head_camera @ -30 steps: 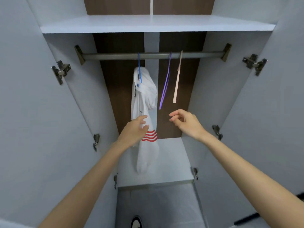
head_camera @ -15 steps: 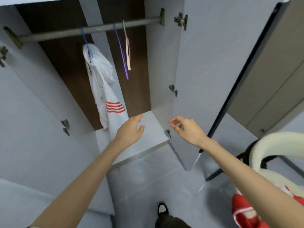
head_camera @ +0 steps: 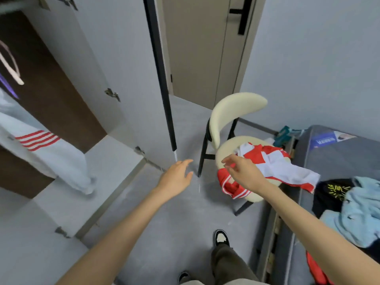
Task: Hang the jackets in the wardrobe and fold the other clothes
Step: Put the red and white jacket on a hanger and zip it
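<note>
A red and white jacket (head_camera: 271,161) lies crumpled on the seat of a cream chair (head_camera: 232,112). My right hand (head_camera: 242,173) hovers just above its left part, fingers loose and holding nothing. My left hand (head_camera: 176,177) floats over the floor to the chair's left, fingers relaxed and empty. A white jacket with red stripes (head_camera: 43,149) hangs inside the open wardrobe (head_camera: 65,83) at the left. On the grey bed (head_camera: 337,153) at the right lie a black garment (head_camera: 331,194) and a light blue one (head_camera: 362,212).
The wardrobe's right door (head_camera: 115,58) stands open between the wardrobe and the chair. Pink and purple empty hangers (head_camera: 12,70) hang at the far left edge. A closed room door (head_camera: 197,48) is behind the chair. My shoes (head_camera: 221,237) stand on the grey floor.
My view has swung right from the wardrobe to the chair and bed. Both hands have left the hanging white jacket and now reach toward the chair, the right one over the red and white jacket.
</note>
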Tool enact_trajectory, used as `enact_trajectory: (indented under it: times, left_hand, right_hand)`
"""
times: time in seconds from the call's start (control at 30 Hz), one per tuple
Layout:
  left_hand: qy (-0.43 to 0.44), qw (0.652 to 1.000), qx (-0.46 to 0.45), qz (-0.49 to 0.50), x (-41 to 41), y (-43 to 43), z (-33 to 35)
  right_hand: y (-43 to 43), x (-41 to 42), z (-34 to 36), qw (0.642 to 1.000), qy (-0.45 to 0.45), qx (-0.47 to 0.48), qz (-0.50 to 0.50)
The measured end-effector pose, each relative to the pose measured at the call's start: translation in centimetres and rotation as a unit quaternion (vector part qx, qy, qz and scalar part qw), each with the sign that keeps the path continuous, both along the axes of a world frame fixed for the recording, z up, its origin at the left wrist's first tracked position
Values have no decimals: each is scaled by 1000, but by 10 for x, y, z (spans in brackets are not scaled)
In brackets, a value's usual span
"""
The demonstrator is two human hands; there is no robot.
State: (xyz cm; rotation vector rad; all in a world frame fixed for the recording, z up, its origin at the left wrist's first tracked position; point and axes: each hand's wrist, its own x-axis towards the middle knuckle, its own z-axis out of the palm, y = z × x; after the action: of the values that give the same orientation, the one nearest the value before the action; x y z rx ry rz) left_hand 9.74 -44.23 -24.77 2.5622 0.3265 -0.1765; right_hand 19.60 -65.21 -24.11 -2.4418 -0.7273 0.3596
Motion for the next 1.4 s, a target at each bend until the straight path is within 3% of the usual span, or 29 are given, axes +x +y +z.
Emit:
enact_trajectory:
  times: [0.17, 0.33, 0.57, 0.9, 1.2, 1.4]
  left_hand:
    - [20, 996, -10, -84, 59, -73, -17]
    - [45, 993, -37, -107, 129, -140, -39]
    - [72, 992, -87, -57, 220, -194, -81]
    - [106, 980, -166, 39, 295, -191, -182]
    - [49, 970, -235, 42, 359, -194, -329]
    - [-5, 965, -225, 133, 381, -218, -407]
  right_hand:
    - [-88, 25, -18, 996, 16, -6, -84]
    - [-158, 71, -48, 991, 48, -14, -127]
    - [-211, 167, -94, 983, 118, -36, -139]
    - [-194, 272, -185, 959, 196, -64, -194]
    - [-150, 358, -320, 986, 120, -86, -72]
    - [-141, 397, -393, 985, 77, -152, -11]
